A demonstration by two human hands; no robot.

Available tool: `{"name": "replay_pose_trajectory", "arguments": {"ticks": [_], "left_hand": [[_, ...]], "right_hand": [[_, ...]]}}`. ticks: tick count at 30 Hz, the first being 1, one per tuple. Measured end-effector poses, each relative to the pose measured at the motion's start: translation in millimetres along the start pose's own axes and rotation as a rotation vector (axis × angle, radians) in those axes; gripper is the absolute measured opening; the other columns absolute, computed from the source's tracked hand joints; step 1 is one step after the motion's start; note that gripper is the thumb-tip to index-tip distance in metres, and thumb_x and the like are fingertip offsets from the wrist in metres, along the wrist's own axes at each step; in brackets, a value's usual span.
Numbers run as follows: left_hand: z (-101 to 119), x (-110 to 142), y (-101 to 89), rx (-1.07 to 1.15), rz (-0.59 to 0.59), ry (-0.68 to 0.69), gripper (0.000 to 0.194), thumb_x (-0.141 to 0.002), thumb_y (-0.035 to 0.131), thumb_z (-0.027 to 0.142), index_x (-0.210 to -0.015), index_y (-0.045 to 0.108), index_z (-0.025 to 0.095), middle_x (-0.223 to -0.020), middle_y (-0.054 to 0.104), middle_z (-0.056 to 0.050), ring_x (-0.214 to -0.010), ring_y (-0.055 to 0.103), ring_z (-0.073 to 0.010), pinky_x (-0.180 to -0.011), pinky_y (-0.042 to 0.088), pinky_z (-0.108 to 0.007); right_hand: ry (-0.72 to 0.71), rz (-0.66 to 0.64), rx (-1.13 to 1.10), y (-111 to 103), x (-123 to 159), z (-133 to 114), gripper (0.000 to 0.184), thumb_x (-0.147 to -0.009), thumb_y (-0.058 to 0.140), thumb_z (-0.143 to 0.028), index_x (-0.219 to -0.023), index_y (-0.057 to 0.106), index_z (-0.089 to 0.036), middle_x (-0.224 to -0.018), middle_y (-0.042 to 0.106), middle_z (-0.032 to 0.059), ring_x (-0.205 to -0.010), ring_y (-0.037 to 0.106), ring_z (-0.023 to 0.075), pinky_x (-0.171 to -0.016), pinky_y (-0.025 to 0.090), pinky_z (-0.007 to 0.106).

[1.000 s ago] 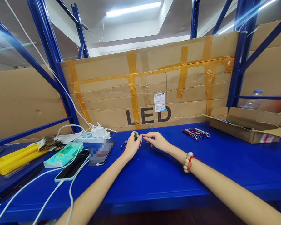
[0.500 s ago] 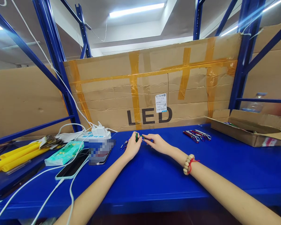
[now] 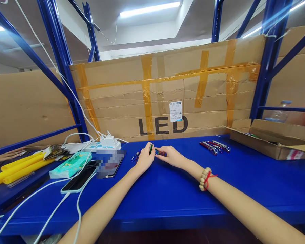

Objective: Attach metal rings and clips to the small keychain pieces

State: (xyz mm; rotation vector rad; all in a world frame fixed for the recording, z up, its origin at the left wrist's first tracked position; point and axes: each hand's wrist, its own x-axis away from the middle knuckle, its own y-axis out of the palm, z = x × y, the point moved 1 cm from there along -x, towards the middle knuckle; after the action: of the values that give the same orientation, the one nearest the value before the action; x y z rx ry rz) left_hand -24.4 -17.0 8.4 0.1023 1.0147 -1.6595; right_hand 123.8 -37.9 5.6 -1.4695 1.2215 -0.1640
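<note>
My left hand (image 3: 144,159) is closed around a small green piece (image 3: 150,149) with a shiny end, over the middle of the blue table. Just to its right, my right hand (image 3: 174,156) pinches a slim green part (image 3: 156,151) between thumb and fingertips. The two green parts are very close; I cannot tell whether they join. Beside my left hand lie a few blue and silver slim pieces (image 3: 136,156), partly hidden by it. Farther right rests a small group of red and silver pen-like pieces (image 3: 213,147) with metal loop ends.
An open cardboard box (image 3: 259,145) stands at right. On the left are phones (image 3: 78,178), a green tissue pack (image 3: 69,165), a power strip (image 3: 104,145), white cables and yellow tubes (image 3: 25,166). A blurred shape like another person's hand (image 3: 7,156) shows far left. Cardboard (image 3: 112,112) walls the back.
My fingers have shifted slightly, with the right fingers more curled around the slim green part. The view has moved a little. A blurred hand-like shape has appeared at the far left.
</note>
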Motion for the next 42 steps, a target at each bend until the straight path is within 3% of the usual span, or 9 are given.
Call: {"name": "replay_pose_trajectory", "arguments": {"ticks": [4, 12, 19, 27, 36, 42], "left_hand": [[2, -1, -2.9, -0.095, -0.044, 0.071, 0.012, -0.084, 0.036, 0.021, -0.073, 0.034, 0.020, -0.063, 0.041, 0.003, -0.058, 0.040, -0.0120, -0.057, 0.027, -0.023], [1, -2, -5.4, 0.014, -0.142, 0.009, 0.014, -0.080, 0.039, 0.018, -0.068, 0.030, 0.019, -0.058, 0.039, 0.006, -0.054, 0.037, -0.0099, -0.055, 0.028, -0.021], [-4, -5, -5.7, 0.078, -0.178, 0.025, 0.014, -0.081, 0.039, 0.022, -0.069, 0.032, 0.019, -0.057, 0.039, 0.006, -0.052, 0.038, -0.0089, -0.053, 0.030, -0.021], [-3, -3, -3.3, 0.119, -0.165, -0.004, 0.018, -0.084, 0.039, 0.029, -0.072, 0.031, 0.019, -0.058, 0.044, 0.006, -0.051, 0.040, -0.0077, -0.052, 0.032, -0.020], [-7, -7, 4.2, 0.483, -0.180, -0.071, 0.025, -0.079, 0.049, 0.032, -0.078, 0.027, 0.020, -0.069, 0.053, 0.004, -0.047, 0.047, -0.0062, -0.043, 0.035, -0.018], [-4, -6, 4.0, 0.530, -0.177, -0.102, 0.027, -0.077, 0.054, 0.026, -0.078, 0.028, 0.019, -0.069, 0.054, 0.003, -0.053, 0.054, -0.0083, -0.044, 0.040, -0.018]], "right_hand": [[-0.029, -0.015, 0.060, -2, 1, -1, 0.025, -0.087, 0.044, -0.030, -0.095, 0.061, -0.013, -0.077, 0.059, 0.0048, -0.063, 0.047, 0.0092, -0.061, 0.034, 0.019], [0.017, -0.100, 0.055, -2, 2, -5, 0.021, -0.083, 0.047, -0.025, -0.075, 0.058, -0.010, -0.060, 0.052, 0.0004, -0.052, 0.034, 0.0052, -0.052, 0.026, 0.017], [0.009, -0.068, 0.022, -1, 1, -4, 0.021, -0.082, 0.046, -0.021, -0.068, 0.056, -0.009, -0.053, 0.044, -0.0024, -0.052, 0.027, 0.0044, -0.051, 0.021, 0.017], [-0.012, -0.005, 0.038, -3, -2, -1, 0.023, -0.088, 0.039, -0.021, -0.072, 0.053, -0.011, -0.063, 0.049, -0.0001, -0.055, 0.035, 0.0061, -0.055, 0.026, 0.017], [-0.023, 0.061, -0.054, -9, -1, -1, 0.027, -0.092, 0.033, -0.028, -0.080, 0.052, -0.014, -0.077, 0.056, 0.0032, -0.067, 0.048, 0.0088, -0.064, 0.033, 0.019], [0.008, 0.100, -0.074, -9, 0, 3, 0.027, -0.093, 0.032, -0.030, -0.080, 0.050, -0.014, -0.077, 0.055, 0.0020, -0.067, 0.047, 0.0084, -0.062, 0.032, 0.019]]}}
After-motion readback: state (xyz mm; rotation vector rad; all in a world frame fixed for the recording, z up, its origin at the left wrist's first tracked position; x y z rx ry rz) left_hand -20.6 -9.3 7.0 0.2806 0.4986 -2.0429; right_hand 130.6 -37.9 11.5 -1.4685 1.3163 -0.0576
